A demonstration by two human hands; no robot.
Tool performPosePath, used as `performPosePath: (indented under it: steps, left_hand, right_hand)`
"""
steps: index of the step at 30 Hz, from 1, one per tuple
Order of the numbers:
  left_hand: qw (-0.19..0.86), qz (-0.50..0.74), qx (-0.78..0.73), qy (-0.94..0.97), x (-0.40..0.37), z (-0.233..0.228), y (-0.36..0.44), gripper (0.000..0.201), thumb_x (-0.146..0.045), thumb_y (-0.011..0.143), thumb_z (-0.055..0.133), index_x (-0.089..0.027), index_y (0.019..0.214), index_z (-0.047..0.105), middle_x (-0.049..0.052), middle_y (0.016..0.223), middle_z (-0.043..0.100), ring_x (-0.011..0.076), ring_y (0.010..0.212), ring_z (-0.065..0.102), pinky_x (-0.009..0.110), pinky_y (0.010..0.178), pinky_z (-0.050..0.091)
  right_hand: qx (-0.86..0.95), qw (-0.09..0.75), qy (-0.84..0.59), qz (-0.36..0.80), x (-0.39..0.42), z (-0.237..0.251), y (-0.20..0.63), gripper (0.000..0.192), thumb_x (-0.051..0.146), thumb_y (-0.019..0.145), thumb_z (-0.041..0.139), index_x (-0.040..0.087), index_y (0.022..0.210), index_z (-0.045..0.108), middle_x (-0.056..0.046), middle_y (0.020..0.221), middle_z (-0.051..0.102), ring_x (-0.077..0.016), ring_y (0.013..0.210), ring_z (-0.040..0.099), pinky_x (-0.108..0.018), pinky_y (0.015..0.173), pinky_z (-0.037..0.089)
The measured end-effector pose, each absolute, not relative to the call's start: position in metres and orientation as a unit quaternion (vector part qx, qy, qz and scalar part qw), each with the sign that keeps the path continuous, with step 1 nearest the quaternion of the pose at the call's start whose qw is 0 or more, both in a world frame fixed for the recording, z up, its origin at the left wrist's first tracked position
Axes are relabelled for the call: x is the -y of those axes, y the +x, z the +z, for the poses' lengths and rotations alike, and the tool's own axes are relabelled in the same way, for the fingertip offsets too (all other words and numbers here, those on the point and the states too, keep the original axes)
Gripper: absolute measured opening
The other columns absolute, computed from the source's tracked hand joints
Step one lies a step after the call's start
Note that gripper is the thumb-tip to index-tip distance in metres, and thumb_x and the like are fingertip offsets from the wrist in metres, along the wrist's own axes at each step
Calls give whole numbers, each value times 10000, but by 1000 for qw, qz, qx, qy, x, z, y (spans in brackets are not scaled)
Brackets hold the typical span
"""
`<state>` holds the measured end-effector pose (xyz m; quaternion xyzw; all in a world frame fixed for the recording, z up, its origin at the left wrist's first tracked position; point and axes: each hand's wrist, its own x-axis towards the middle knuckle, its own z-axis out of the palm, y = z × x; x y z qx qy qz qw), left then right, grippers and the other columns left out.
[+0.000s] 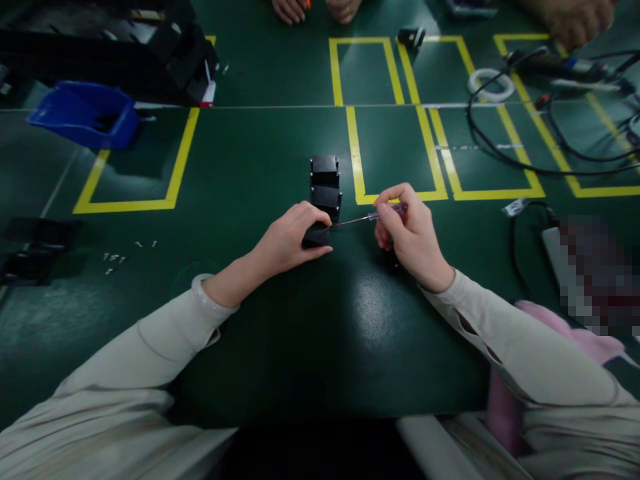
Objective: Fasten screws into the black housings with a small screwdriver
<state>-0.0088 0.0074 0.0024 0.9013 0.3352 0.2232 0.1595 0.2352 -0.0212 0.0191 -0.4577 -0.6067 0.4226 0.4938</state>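
My left hand [290, 233] is closed around a small black block-shaped part [316, 235] resting at the middle of the green table. In my right hand [407, 230] is a screwdriver [373, 216] with a clear purplish handle. Its thin shaft points left, and the tip meets the right side of the held part; exact contact is too small to tell. Just beyond, two similar black parts [325, 167] stand in a row with small screws at their corners. A dark object [394, 261] lies partly hidden under my right hand.
Several loose screws [114, 257] lie at left, near more black parts [40, 243]. A blue bin [85, 115] stands behind them. Cables [480, 133], a white ring [491, 85] and a corded tool [543, 65] occupy the right back. Another person's hands [317, 8] show at the far edge.
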Motion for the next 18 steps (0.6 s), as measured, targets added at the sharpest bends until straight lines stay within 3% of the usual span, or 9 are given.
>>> performPosePath:
  steps: [18]
  left_hand:
    - [151,228,-329,904,-8,1,-9,348,-298,870,741,-176,1129,543,81,1116,634,230,1028,598,357,897,505]
  right_hand:
    - [608,502,-451,418,21,19,234,202,402,986,588,235,913,500,97,496,460,-73,385,435,-225,391,309]
